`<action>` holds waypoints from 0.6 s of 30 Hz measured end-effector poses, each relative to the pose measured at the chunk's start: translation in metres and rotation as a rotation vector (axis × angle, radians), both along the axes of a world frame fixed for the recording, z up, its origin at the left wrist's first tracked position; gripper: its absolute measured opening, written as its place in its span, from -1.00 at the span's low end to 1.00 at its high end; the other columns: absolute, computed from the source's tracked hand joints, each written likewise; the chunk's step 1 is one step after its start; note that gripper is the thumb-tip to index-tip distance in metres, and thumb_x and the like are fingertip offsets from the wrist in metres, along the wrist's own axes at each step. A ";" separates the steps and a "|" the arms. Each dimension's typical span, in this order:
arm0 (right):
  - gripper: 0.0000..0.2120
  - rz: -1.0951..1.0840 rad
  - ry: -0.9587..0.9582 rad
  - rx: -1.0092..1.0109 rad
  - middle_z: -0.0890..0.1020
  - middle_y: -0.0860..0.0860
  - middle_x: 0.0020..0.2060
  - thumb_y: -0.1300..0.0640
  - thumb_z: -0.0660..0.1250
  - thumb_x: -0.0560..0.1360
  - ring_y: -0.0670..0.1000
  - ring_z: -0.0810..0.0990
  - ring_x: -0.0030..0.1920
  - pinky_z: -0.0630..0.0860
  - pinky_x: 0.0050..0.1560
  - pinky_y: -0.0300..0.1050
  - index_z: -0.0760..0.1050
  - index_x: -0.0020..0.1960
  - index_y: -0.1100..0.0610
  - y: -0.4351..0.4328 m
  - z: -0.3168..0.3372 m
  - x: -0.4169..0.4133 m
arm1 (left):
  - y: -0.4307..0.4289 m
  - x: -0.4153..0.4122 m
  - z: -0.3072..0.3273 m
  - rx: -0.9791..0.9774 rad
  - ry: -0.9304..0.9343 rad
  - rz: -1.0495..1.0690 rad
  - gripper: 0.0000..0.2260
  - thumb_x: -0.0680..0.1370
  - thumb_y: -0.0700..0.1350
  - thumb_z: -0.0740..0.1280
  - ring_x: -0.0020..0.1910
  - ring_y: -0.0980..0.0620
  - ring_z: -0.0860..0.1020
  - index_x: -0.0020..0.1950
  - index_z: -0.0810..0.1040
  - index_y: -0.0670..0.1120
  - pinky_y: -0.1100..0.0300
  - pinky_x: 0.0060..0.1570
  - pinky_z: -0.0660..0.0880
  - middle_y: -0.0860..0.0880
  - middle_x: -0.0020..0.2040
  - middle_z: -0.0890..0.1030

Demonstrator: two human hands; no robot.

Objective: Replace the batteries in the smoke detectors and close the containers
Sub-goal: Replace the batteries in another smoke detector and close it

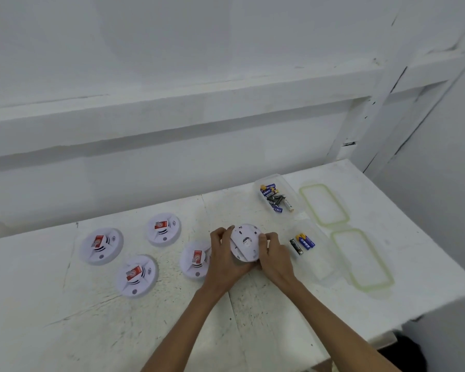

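My left hand (pixel 223 257) and my right hand (pixel 273 255) both grip a white round smoke detector (pixel 245 242), held above the table with its back side up. Several more smoke detectors with red stickers lie face up to the left: one (pixel 101 246), one (pixel 163 229), one (pixel 136 275) and one (pixel 195 260) partly behind my left hand. A clear container (pixel 293 196) at the back holds several batteries (pixel 275 197). A second clear container (pixel 322 253) nearer me holds a few batteries (pixel 302 242).
Two clear lids with green seals lie on the right of the white table (pixel 279 318): one lid (pixel 324 205) at the back and one lid (pixel 363 260) nearer. The table's right edge drops off beside them. A white wall stands behind.
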State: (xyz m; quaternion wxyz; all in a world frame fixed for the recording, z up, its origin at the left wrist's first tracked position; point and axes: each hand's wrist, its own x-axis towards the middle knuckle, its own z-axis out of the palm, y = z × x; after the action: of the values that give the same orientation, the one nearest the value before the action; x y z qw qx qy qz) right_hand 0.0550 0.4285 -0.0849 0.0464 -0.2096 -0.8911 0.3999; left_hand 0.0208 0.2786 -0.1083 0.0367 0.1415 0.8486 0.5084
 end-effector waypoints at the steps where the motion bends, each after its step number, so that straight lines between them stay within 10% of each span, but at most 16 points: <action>1: -0.66 -0.001 -0.018 0.005 0.60 0.08 -0.33 -0.12 0.03 0.67 0.03 0.57 -0.34 0.46 -0.39 -0.04 0.40 0.11 0.12 -0.001 -0.002 0.002 | 0.000 0.004 0.000 0.023 -0.015 -0.014 -0.11 0.28 0.37 0.53 0.29 0.22 0.40 0.45 0.37 -0.07 0.40 0.28 0.41 -0.04 0.34 0.40; 9: -0.62 0.022 0.037 0.152 0.59 -0.06 -0.03 -0.21 0.11 0.62 -0.07 0.57 -0.09 0.49 -0.14 -0.16 0.45 0.26 0.01 -0.006 0.009 0.019 | -0.008 0.022 -0.002 0.176 -0.071 -0.074 -0.18 0.29 0.60 0.31 0.31 0.50 0.36 0.35 0.27 0.13 0.36 0.42 0.29 0.24 0.33 0.36; 18: -0.30 0.246 0.155 0.072 0.40 -0.13 0.30 -0.32 0.39 0.39 -0.11 0.42 0.27 0.47 0.23 -0.19 0.35 0.40 -0.01 -0.018 0.000 0.052 | -0.030 0.055 0.006 0.192 -0.095 -0.106 -0.33 0.39 -0.08 0.61 0.30 0.25 0.52 0.39 0.36 0.16 0.43 0.22 0.44 0.33 0.30 0.53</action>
State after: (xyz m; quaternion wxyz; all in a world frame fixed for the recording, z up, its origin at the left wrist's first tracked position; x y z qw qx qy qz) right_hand 0.1068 0.4105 -0.0848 0.0730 -0.0654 -0.9175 0.3854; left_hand 0.0754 0.2483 -0.1026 0.0898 0.1647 0.7847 0.5908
